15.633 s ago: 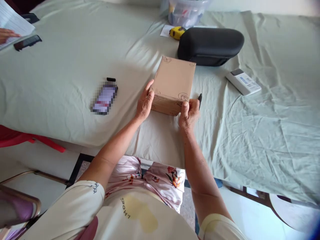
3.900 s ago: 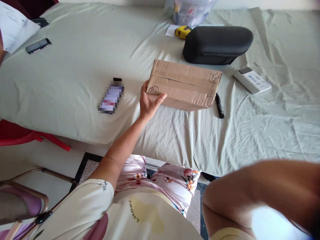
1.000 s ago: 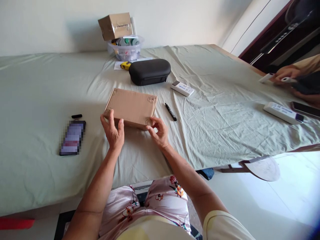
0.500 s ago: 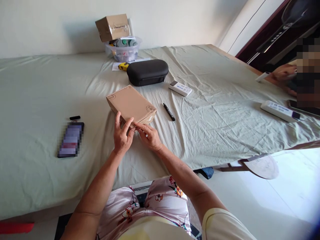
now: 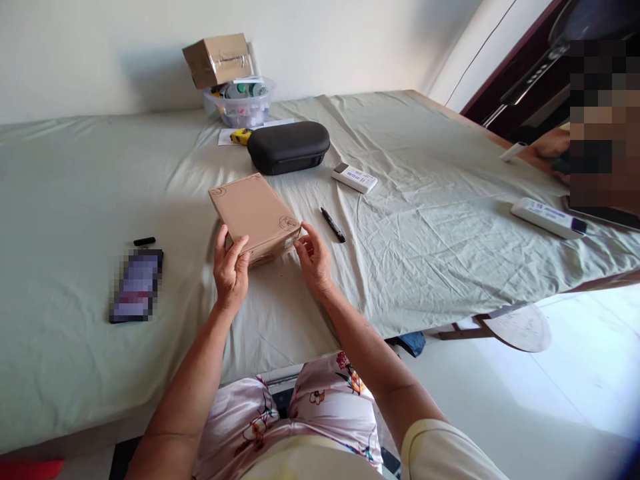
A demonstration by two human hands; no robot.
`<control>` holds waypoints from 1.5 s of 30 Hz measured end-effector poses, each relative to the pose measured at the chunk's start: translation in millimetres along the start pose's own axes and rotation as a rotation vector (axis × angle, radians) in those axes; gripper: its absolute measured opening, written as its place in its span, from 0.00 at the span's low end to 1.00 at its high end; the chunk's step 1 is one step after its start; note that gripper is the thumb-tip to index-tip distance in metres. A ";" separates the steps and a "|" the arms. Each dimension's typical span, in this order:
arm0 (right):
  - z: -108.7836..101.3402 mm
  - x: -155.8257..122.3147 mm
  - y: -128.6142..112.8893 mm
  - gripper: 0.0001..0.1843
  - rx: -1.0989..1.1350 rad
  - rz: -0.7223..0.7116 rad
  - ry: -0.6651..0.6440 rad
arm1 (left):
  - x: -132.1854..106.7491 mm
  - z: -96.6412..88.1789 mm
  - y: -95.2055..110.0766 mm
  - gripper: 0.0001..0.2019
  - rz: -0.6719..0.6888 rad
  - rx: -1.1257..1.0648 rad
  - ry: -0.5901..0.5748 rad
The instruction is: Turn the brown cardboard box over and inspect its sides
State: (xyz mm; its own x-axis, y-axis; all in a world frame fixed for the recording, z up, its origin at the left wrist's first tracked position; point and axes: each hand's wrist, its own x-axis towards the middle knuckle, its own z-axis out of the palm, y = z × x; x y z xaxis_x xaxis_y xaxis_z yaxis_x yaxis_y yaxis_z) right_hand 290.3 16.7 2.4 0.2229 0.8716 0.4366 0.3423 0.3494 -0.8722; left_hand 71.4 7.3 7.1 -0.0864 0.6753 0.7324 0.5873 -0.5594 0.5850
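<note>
A shallow brown cardboard box (image 5: 255,212) with dark swirl marks on two corners lies on the cloth-covered table in front of me. My left hand (image 5: 231,270) grips its near left corner, thumb on the near side and fingers on the top and left side. At the near right corner, my right hand (image 5: 314,257) has its fingers closed on the box edge. Just right of the box is a black marker (image 5: 333,225). A small black cap-like piece (image 5: 145,241) and a phone (image 5: 136,285) with a blurred screen lie to the left.
Behind the box sit a black zip case (image 5: 289,147), a yellow tape measure (image 5: 241,136) and a white device (image 5: 354,178). A clear tub (image 5: 245,112) holds bottles, with a taped carton (image 5: 219,60) above. Another white device (image 5: 549,217) lies right, near another person's hand (image 5: 550,143).
My right hand has moved right, from the middle of the box's near side to its near right corner. My left hand stays on the near left corner.
</note>
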 end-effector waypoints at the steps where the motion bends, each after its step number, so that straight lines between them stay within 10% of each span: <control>1: -1.2 0.7 -0.7 0.25 -0.009 0.010 0.005 | 0.9 -1.2 -0.7 0.21 -0.005 -0.012 0.013; 23: -8.6 -1.6 -13.8 0.41 0.018 0.147 -0.442 | 13.9 -9.7 -0.4 0.25 -0.207 -0.204 0.227; 37: 0.0 -1.7 -4.5 0.40 0.163 0.244 -0.309 | 11.0 1.8 -4.9 0.46 -0.372 -0.353 -0.139; 45: 0.8 -0.9 -5.6 0.44 0.237 0.266 -0.297 | 5.9 1.5 -4.5 0.50 -0.445 -0.233 -0.138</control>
State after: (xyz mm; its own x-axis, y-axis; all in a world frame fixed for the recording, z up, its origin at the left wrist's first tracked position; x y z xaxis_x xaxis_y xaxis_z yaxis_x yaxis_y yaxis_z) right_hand 287.4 14.2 6.7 -0.0082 0.9903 0.1386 0.0831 0.1388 -0.9868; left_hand 69.5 14.6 8.3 -0.1709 0.9204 0.3517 0.3221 -0.2852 0.9027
